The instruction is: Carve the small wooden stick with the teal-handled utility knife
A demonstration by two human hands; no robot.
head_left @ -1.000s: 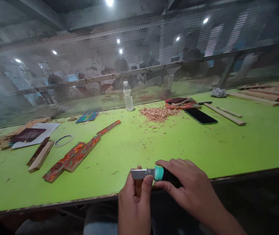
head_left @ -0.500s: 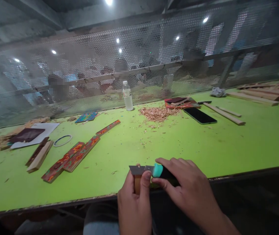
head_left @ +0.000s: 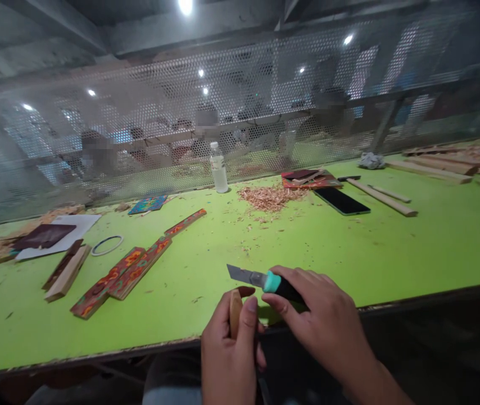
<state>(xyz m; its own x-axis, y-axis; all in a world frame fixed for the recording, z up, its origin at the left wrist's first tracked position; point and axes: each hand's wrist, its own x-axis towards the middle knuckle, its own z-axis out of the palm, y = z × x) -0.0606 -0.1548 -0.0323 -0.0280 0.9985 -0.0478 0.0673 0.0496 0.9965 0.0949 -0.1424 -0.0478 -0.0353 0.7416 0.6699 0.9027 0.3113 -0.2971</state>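
Note:
Near the table's front edge, my left hand is closed around a small piece of wood. Only the wood's rounded upper end shows between thumb and fingers; the rest is hidden in the palm. My right hand grips the black and teal handle of a utility knife. Its grey blade is out and points left, just above and apart from the wood.
A pile of wood shavings lies beyond my hands, with a water bottle behind it. Patterned wooden strips and a white ring are at left. A phone and wooden sticks lie at right. Perforated mesh stands behind.
The knife blade has lifted off the top of the wood piece and now tilts upward. The wood's end has come into view in my left hand.

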